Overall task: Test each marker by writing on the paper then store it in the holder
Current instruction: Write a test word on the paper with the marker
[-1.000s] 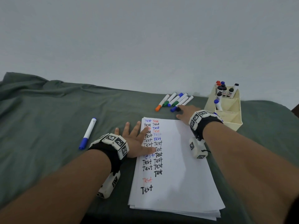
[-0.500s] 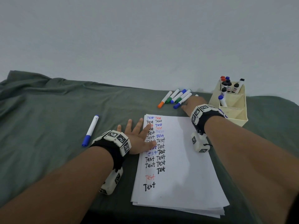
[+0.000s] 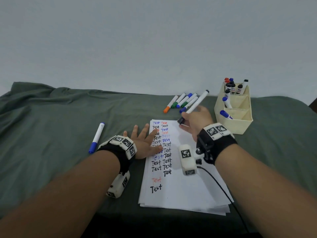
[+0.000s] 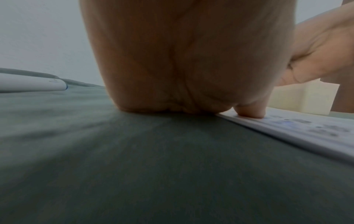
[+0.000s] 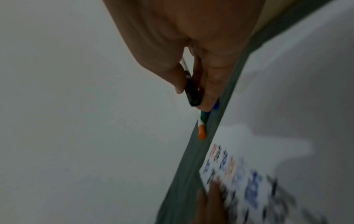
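My right hand grips a white marker with a black cap, cap end down, lifted over the top right of the paper; the black cap shows between thumb and fingers in the right wrist view. My left hand lies flat with spread fingers on the paper's left edge, the thumb pressing the sheet. Several capped markers lie in a row beyond the paper. The cream holder at the right carries several stored markers.
A blue-capped marker lies alone on the green cloth left of my left hand. A black cable runs from the right wrist camera across the paper's right side. A pale wall stands behind the table.
My right hand has picked the black-capped marker out of the row and drawn it back and up over the paper. The left hand stays pressed on the paper.
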